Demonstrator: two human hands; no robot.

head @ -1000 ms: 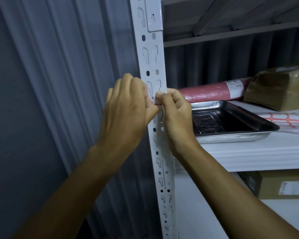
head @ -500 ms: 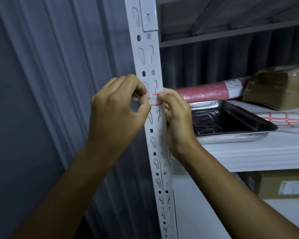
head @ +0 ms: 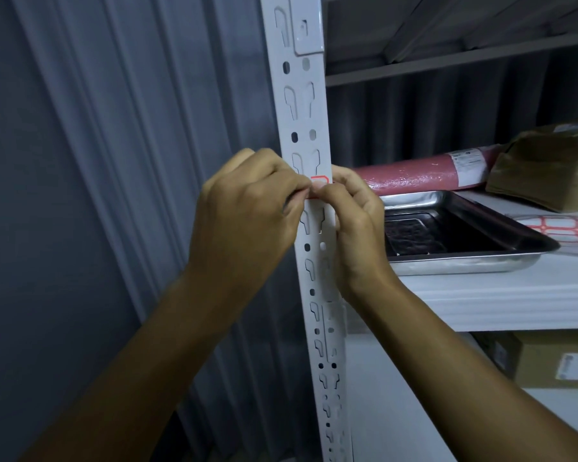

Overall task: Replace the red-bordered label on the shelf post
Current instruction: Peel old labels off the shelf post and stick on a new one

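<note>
Head view. Red-bordered label (head: 320, 179) small, white, thin red outline with a clipped corner; only top right part visible, rest hidden by fingers. Stuck on white slotted shelf post (head: 302, 105), between both hands. Left hand (head: 247, 211) fingers curled, thumb and forefinger pinching at label's left edge. Right hand (head: 354, 221) curled around post, thumb tip pressed on label. Right of the hands: steel tray (head: 501, 265) on shelf (head: 514, 295), dark contents not identifiable.
</note>
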